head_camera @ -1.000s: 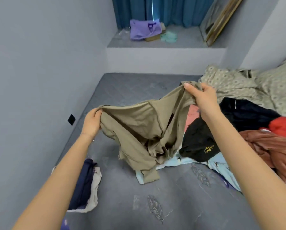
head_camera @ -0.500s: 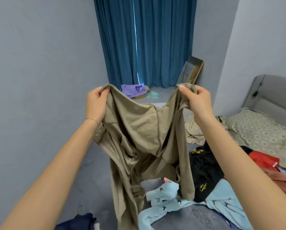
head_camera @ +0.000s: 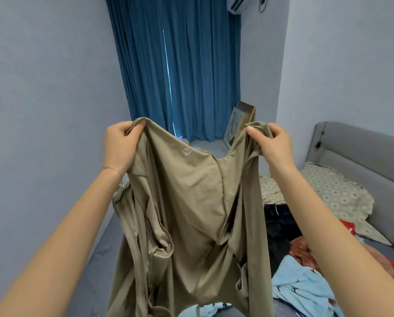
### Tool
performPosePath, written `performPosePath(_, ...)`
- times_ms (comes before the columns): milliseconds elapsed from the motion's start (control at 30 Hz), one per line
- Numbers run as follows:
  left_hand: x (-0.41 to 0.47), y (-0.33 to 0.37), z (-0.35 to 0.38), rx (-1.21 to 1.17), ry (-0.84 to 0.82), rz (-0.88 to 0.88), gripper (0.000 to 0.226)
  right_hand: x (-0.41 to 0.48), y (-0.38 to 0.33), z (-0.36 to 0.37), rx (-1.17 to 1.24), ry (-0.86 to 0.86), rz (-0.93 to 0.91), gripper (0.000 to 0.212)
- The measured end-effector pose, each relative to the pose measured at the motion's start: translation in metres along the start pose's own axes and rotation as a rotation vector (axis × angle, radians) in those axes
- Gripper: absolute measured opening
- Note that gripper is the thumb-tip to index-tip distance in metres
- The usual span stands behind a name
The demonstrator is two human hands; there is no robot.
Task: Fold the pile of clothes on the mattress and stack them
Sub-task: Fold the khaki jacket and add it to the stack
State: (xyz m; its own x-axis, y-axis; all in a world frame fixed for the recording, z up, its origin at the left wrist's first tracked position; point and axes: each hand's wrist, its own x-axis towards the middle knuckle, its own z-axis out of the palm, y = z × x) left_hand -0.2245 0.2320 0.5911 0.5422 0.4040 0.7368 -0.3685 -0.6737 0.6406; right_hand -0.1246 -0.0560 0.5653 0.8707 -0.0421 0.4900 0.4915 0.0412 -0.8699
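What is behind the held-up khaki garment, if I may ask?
Above the khaki garment show a blue pleated curtain and a leaning framed picture; light blue printed cloth peeks below. Anything directly behind is covered.

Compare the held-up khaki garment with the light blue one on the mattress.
The khaki garment is plain bar a small logo; the light blue garment has dark prints. The khaki one hangs from the left hand and right hand; the blue one lies crumpled on the mattress. Both are unfolded.
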Motion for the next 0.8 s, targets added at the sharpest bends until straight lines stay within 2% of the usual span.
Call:
performPosePath(100,-0.014,-0.036,0.013,0.156,-0.097,-0.101,0.054,-0.001,0.038,-0.019,-0.077,-0.029,0.083,0.013)
performPosePath(167,-0.033,-0.077,0.028,0.313,-0.231,-0.224,0.054,-0.010,0.077,-0.027,-0.159,-0.038,0.159,0.023)
performPosePath(300,-0.083,-0.170,0.061,0.436,-0.446,-0.410,0.053,-0.039,0.160,-0.021,-0.348,-0.118,0.284,0.038)
performPosePath(367,-0.106,-0.213,0.077,0.461,-0.483,-0.456,0.051,-0.050,0.199,-0.013,-0.432,-0.135,0.310,0.040)
performPosePath(433,-0.126,-0.253,0.088,0.506,-0.471,-0.494,0.049,-0.059,0.239,-0.005,-0.516,-0.143,0.349,0.029)
performPosePath(600,-0.156,-0.352,0.098,0.655,-0.423,-0.542,0.039,-0.082,0.330,0.014,-0.676,-0.015,0.421,0.032)
performPosePath(700,-0.165,-0.413,0.109,0.708,-0.552,-0.561,0.038,-0.085,0.380,0.031,-0.777,-0.064,0.398,0.028)
performPosePath(800,-0.183,-0.464,0.126,0.658,-0.661,-0.646,0.041,-0.082,0.429,0.044,-0.980,-0.137,0.372,0.023)
